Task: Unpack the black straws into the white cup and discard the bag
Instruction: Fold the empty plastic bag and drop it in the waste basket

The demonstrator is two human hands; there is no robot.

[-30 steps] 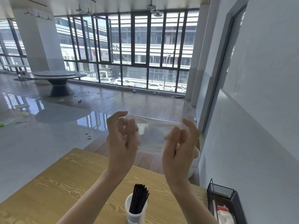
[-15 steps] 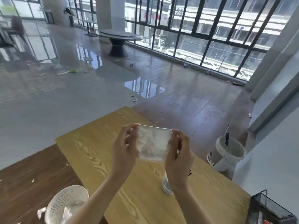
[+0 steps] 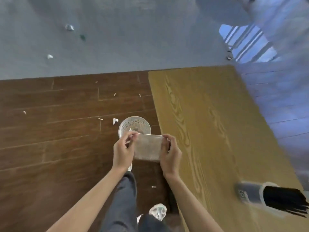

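A clear empty plastic bag is stretched flat between my two hands. My left hand pinches its left edge and my right hand pinches its right edge. Both hands hover over the floor, just this side of a white mesh waste basket. The white cup stands on the wooden table at the lower right, with a bundle of black straws sticking out of it.
The table's left edge runs beside my right hand. Small scraps of litter lie scattered on the brown wood floor and on the grey floor beyond. My legs and white shoes show below my arms.
The view has swung down and left from the windows to the floor. My hands have carried the bag off the table, close to the waste basket. The bag is folded narrower.
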